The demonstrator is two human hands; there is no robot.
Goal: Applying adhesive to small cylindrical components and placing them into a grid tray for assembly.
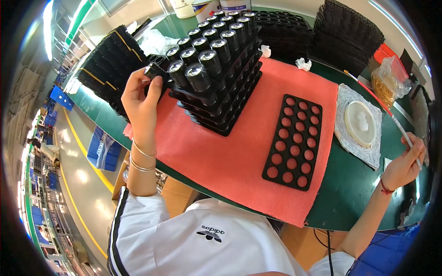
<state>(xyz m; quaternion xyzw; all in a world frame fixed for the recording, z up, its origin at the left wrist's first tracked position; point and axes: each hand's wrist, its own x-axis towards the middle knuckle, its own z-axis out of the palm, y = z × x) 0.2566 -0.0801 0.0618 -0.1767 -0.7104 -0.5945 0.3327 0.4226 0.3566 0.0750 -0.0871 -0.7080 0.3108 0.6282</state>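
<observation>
My left hand [142, 99] is raised at the left end of a stack of black trays [225, 99] and grips a small black cylindrical part [154, 71]. The top tray holds several black cylinders with shiny glass tops [202, 48]. My right hand [405, 163] is far right, near the table edge, holding a long thin brush [391, 115] that points up and left. An empty black tray with round holes [293, 140] lies flat on the red mat [239, 152] between both hands.
A round white dish [360, 123] sits on a grey cloth right of the mat. Stacks of empty black trays [110, 64] stand at far left and at the back right [345, 32]. A bag of rubber bands [386, 83] lies at the right. The green table [350, 193] curves toward me.
</observation>
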